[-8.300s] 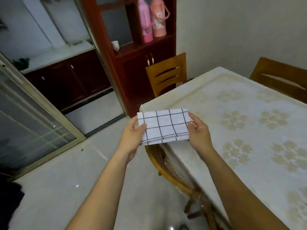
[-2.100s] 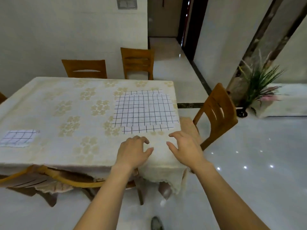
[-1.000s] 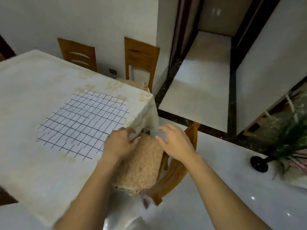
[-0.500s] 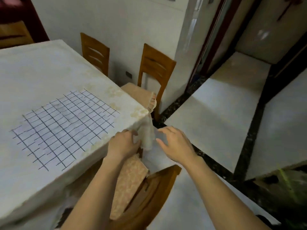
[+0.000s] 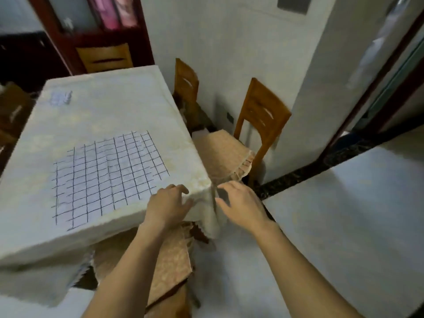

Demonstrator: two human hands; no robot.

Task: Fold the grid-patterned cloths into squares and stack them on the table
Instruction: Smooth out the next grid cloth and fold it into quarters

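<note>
Bench (image 5: 110,111) corner now sits between my hands, moved here empty from the long edge: left hand (image 5: 168,205) resting released on the covering (image 5: 204,216), right hand (image 5: 241,205) released beside it, unfolded grid cloth (image 5: 107,177) just left, folded cloth (image 5: 60,97) well beyond, so I judge the second fold due.

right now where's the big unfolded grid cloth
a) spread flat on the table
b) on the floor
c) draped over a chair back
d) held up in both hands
a: the unfolded grid cloth lies spread flat on the table, while the left hand and the right hand are at the table's near corner and neither lifts it.
</note>
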